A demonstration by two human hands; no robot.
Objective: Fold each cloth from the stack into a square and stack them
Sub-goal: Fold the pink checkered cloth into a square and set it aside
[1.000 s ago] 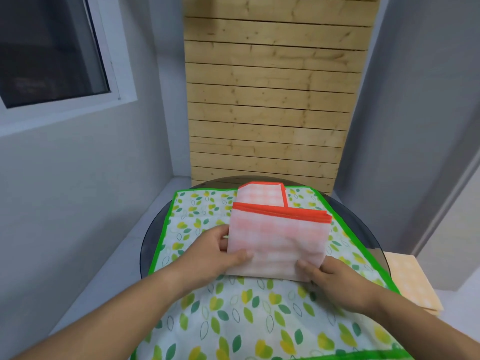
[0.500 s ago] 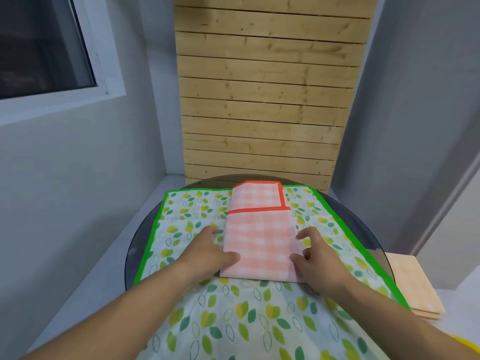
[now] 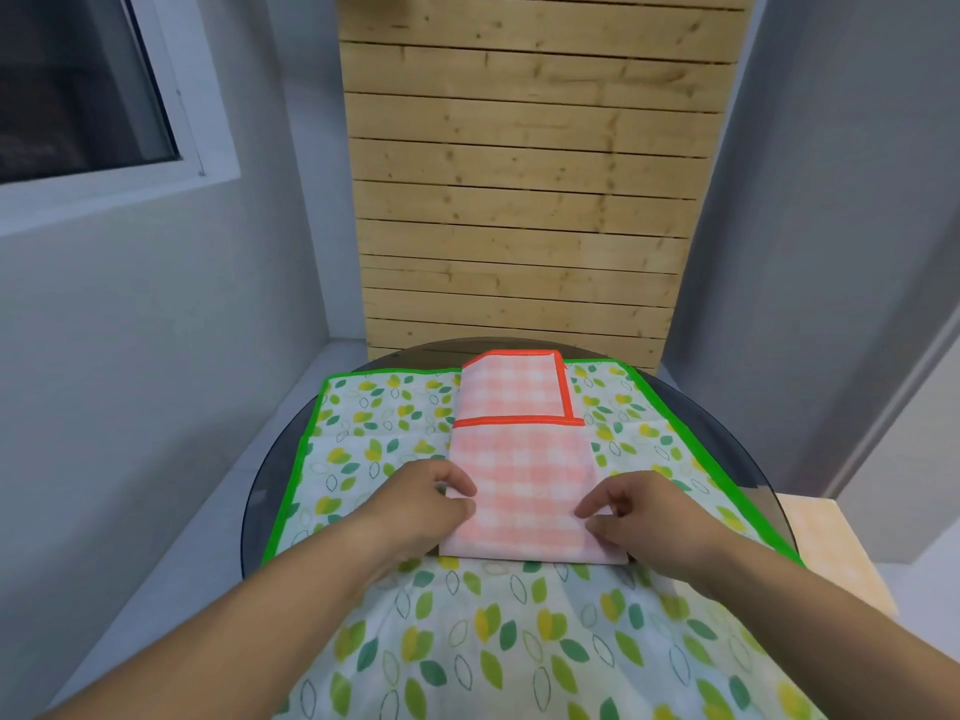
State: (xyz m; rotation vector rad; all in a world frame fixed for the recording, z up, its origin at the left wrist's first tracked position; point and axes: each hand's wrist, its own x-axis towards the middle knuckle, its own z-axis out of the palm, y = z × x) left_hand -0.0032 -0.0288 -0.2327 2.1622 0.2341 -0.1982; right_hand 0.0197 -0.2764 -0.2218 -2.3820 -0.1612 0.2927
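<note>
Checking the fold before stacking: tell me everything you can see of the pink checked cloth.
The pink checked cloth is thin-looking fabric, pale pink-and-white gingham with an orange-red hem. It lies flat as a folded strip running away from the person, on the leaf-print cloth. A layer's hemmed edge crosses it about midway, and its far left corner is cut off diagonally. The left hand and right hand pinch its near side edges.

The pink checked cloth (image 3: 519, 475) is seen as a matt, smooth fabric with an orange stitched hem. The leaf-printed cloth (image 3: 374, 444) under it is matt fabric too, and it is bound in bright green tape. The round tabletop (image 3: 267, 491) is made of dark, glossy glass. On the far side, the slatted panel (image 3: 519, 200) is of bare pale wood with knots. The walls (image 3: 156, 381) are painted matt grey.
</note>
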